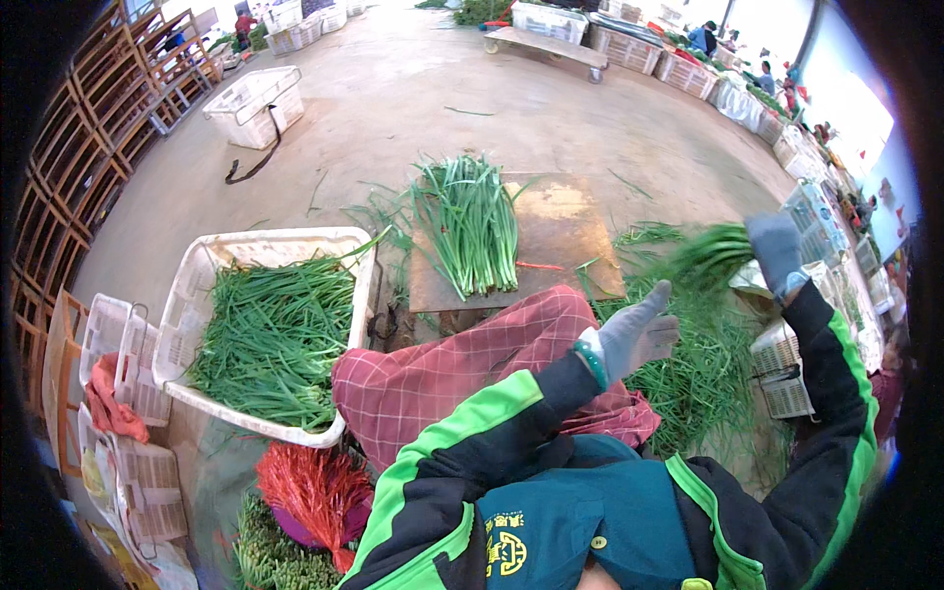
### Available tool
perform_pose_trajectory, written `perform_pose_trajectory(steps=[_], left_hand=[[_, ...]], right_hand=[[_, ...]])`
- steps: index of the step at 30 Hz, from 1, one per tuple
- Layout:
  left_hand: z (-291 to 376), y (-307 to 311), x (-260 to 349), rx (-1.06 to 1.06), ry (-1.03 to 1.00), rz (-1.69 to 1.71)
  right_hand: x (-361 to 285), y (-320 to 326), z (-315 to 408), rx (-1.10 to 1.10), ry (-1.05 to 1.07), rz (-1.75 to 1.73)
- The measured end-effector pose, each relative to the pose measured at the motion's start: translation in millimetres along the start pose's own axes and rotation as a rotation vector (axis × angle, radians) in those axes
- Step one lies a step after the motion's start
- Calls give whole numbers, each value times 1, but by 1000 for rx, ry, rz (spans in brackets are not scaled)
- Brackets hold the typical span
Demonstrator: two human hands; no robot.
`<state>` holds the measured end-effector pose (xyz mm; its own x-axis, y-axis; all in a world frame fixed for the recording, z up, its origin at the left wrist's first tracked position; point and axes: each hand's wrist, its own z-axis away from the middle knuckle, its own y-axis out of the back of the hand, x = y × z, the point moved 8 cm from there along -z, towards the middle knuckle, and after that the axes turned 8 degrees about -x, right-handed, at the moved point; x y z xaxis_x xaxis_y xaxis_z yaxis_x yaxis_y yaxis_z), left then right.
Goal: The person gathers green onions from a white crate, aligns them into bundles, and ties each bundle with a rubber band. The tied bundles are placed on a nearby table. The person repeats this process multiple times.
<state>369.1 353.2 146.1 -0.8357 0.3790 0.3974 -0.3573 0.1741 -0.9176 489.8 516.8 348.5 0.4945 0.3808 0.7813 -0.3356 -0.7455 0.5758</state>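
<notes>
My right hand (773,247), in a grey glove, grips a bunch of garlic chives (708,254) out to the right; the leaves are blurred. Nothing is in my gloved left hand (634,339), which is held up with fingers apart, a green bracelet at its wrist. Below both hands lies a heap of loose green leaves (693,376) on the floor. In front of my knees, a neat pile of chives (472,228) rests on the left side of a worn board (571,221), stem ends towards me. A red tie (538,265) lies beside the pile.
A white plastic crate (258,236) full of chives stands to my left. Close by are a bundle of red ties (313,487) and bundled green stems (287,549). Farther off are another white crate (258,110) with a black strap, a flat trolley (546,48) and wooden racks (96,110).
</notes>
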Motion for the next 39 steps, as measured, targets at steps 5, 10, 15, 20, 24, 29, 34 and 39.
perform_pose_trajectory(steps=[5, 10, 15, 20, 24, 29, 34, 39], left_hand=[[-25, -22, 52, 23, -72, -7], [8, 1, 151, 78, -606, 225], [55, 66, 187, 307, -686, 308], [65, 94, 204, 360, -685, 251], [66, 88, 214, 362, -716, 226], [60, 86, 220, 411, -764, 69], [77, 94, 249, 405, -809, 86], [73, 55, 263, 400, -962, -357]], right_hand=[[-56, 96, -40, 299, -3, -230], [-144, 152, -62, 299, 47, 40], [-187, 170, -59, 408, 136, -9], [-177, 149, -52, 309, 180, -674], [-167, 96, -46, -107, 47, -1357], [-172, 58, -16, -64, 18, -1187], [-147, -7, 25, 78, 43, -938], [-135, -63, 25, -583, 95, -978]])
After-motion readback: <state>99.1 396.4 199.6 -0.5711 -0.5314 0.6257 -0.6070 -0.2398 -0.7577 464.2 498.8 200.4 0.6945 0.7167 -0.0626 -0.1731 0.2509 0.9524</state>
